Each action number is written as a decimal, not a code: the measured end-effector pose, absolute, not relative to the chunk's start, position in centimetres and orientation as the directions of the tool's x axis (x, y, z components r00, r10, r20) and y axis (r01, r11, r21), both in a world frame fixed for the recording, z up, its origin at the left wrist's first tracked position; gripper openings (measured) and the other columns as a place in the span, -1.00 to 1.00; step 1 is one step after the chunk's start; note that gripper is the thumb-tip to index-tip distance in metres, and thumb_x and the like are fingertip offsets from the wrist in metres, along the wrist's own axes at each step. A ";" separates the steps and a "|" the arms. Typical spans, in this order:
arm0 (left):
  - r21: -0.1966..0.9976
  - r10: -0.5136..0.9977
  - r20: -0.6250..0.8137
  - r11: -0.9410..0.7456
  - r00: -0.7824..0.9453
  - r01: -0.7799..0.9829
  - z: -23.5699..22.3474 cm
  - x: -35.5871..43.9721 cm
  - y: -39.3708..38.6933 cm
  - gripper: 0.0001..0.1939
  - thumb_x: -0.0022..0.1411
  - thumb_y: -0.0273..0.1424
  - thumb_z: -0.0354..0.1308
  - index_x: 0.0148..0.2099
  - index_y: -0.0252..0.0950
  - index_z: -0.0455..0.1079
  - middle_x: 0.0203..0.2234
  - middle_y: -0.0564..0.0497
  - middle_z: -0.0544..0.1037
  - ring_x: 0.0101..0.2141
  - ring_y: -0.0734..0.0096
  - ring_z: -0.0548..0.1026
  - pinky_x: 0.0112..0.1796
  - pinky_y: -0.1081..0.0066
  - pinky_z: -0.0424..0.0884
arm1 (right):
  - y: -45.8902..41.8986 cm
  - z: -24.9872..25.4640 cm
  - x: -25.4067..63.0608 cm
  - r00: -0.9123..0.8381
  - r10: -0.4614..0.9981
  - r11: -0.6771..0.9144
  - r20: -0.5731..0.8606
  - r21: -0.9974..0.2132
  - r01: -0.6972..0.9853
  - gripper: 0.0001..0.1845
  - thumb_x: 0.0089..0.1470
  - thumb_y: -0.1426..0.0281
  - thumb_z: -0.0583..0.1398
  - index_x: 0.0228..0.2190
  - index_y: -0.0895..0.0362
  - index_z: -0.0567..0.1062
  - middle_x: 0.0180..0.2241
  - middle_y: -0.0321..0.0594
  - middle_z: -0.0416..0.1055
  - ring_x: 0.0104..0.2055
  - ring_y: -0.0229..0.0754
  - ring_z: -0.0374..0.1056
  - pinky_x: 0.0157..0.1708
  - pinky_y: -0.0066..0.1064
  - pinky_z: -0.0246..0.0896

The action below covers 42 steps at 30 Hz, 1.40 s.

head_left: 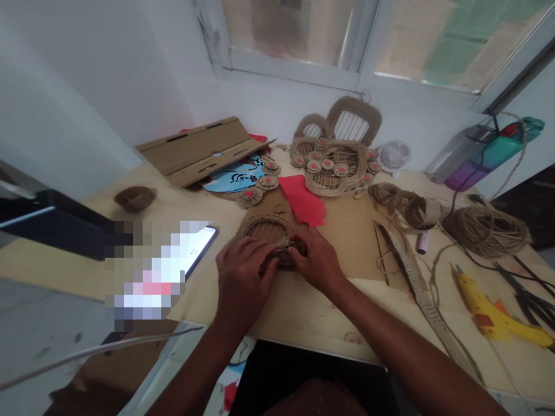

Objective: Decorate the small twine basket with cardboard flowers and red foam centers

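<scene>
My left hand (pixel 243 277) and my right hand (pixel 316 260) meet over a small jute-wrapped piece (pixel 286 249) at the near edge of a woven jute arch shape (pixel 264 226). Both hands are closed, fingers pinching and pressing the jute piece between them. The piece lies on a cardboard sheet (pixel 347 231) on the wooden table (pixel 303 312). A red paper scrap (pixel 303 202) sits just beyond the hands.
A phone (pixel 197 245) lies left of the hands. Behind are a folded cardboard box (pixel 199 150), jute basket shapes with rosettes (pixel 333 164), a small fan (pixel 394 156). To the right: twine coil (pixel 485 231), yellow glue gun (pixel 494 312), corrugated strip (pixel 411 271), bottle (pixel 489 153).
</scene>
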<state>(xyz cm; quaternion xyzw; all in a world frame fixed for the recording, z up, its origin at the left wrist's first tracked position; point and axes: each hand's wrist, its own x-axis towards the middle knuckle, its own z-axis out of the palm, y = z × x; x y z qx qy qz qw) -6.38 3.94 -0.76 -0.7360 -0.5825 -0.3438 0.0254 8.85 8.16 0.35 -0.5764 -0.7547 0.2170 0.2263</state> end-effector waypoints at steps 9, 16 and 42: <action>0.353 0.926 0.353 -0.266 0.135 0.897 1.0 -5.1 5.3 -0.80 0.16 -0.42 0.10 -0.21 -0.18 0.53 -0.34 -0.08 0.61 -0.17 0.01 0.46 -0.07 0.02 0.24 | 8.2 0.4 8.9 -0.228 0.970 0.233 0.086 -0.608 0.759 -0.83 0.06 0.46 0.20 -0.23 0.10 0.46 -0.20 -0.15 0.44 -0.19 -0.10 0.39 -0.21 -0.31 0.21; 0.367 0.953 0.261 -0.246 0.154 0.897 1.2 -5.2 6.2 -0.81 0.09 -0.46 0.14 -0.24 -0.22 0.54 -0.30 -0.09 0.61 -0.17 0.00 0.46 -0.10 0.04 0.27 | 8.3 0.2 8.9 -0.219 0.973 0.220 0.080 -0.628 0.746 -0.85 0.05 0.47 0.21 -0.27 0.14 0.49 -0.26 -0.14 0.45 -0.23 -0.10 0.38 -0.25 -0.31 0.20; 0.412 0.973 0.198 -0.190 0.116 0.891 1.6 -4.8 7.2 -0.86 0.06 -0.44 0.13 -0.38 -0.20 0.52 -0.42 -0.06 0.63 -0.25 0.01 0.51 -0.17 0.05 0.33 | 10.0 -1.1 11.3 -0.150 0.986 0.148 0.076 -0.822 0.550 -0.84 -0.04 0.52 0.19 -0.37 0.15 0.56 -0.39 -0.21 0.54 -0.36 -0.20 0.43 -0.30 -0.38 0.32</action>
